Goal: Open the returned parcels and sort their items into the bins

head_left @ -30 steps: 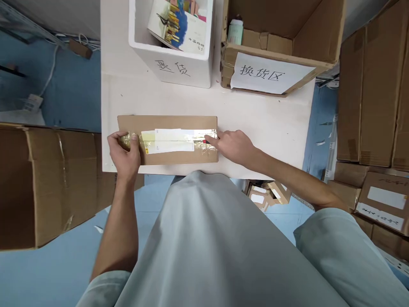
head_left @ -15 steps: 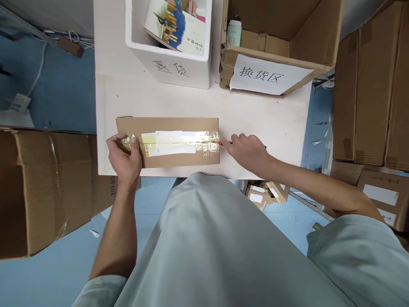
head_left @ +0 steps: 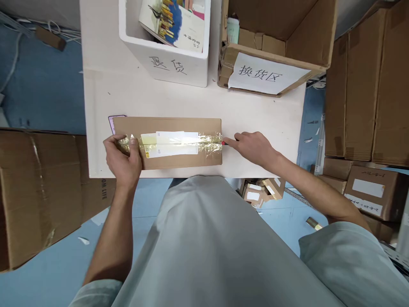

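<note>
A long brown carton lies near the table's front edge, with white labels and shiny tape along its middle. My left hand grips the carton's left end, thumb on top over the tape. At the right end, my right hand is closed round a small red-tipped tool, whose tip meets the taped edge. Most of the tool is hidden by the fingers. A phone-like object with a dark rim shows from behind the carton's upper left corner.
On the white table, a white foam box holds books, and an open cardboard box stands beside it. Large cartons flank the table at left and right.
The whole view has shifted a little. More of the phone-like object shows at the carton's upper left. Both hands keep their places at the two ends of the carton.
</note>
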A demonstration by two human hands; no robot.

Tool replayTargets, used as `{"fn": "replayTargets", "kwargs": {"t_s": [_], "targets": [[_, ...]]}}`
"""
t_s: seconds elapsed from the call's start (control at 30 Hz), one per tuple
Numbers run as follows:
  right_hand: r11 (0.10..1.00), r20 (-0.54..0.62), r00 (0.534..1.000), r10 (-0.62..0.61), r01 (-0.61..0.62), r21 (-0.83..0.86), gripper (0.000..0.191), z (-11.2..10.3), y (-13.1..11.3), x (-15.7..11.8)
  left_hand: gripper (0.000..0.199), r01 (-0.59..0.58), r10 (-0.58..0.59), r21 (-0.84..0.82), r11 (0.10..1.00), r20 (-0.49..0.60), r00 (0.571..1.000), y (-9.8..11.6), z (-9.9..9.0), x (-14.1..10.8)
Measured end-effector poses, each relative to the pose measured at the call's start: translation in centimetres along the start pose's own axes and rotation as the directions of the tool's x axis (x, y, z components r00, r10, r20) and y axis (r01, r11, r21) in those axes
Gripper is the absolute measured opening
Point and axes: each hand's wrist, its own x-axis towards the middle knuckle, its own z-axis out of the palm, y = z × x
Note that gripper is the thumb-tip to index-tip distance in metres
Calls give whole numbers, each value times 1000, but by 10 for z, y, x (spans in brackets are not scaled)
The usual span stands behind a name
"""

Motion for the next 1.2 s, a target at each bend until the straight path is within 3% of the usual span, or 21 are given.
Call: {"fn": "replayTargets", "kwargs": {"t_s": [0.13,0.33,0.43,0.6,0.97,1.07,1.2], "targets": [[1000,22,1000,22,-22,13,67,2,5,-2,30,-8,8,-15,1000,15,1000,1,-2,0],[998,17,999,34,-35,52,49,9,16,-10,29,-33,34,-54,998,21,999,-5,-4,-4],[998,10,999,40,-40,51,50,16,21,-13,31,-49,51,-73,996,23,998,-6,-4,-5],[998,8,999,49,-49,39,50,24,23,-15,32,1,2,-67,998,49,999,-4,-6,-3],[997,-17,998,57,-56,61,41,6,21,15,37,-22,20,37,999,63,998,8,1,14],[990,-71,997,38,-28,136,41,18,29,20,37,3,-6,49,999,74,997,8,1,17],[940,-197,977,81,-9,341,40,59,30,25,37,9,-11,30,1000,78,997,3,1,18]]}}
